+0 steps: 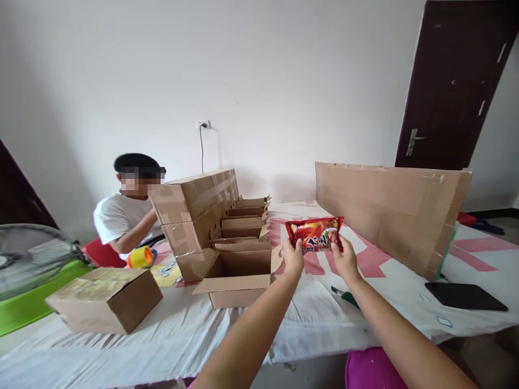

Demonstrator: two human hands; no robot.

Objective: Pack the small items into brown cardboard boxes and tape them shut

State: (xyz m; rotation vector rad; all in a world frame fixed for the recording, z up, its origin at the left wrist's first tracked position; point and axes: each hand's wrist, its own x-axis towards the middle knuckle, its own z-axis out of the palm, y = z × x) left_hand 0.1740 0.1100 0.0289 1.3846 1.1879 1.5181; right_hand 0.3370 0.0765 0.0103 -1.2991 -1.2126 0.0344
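A red printed food packet (314,234) is stretched level between my two hands, above the cloth-covered table. My left hand (293,258) pinches its lower left corner, thumb on the front. On the other end, my right hand (344,257) grips the lower right corner the same way. Just left of my left hand stands an open cardboard box (242,292), its flaps folded out. Further open boxes (241,222) line up behind it. Under my right forearm lies a dark green, blade-like tool (345,296), partly covered by the arm.
Stacked closed cartons (198,210) stand left of the open boxes. A taped carton (106,298) sits at the front left, near a green fan (44,286). A tall cardboard panel (389,210) and a black tablet-like slab (466,297) are at right. Another person (125,216) sits behind the cartons.
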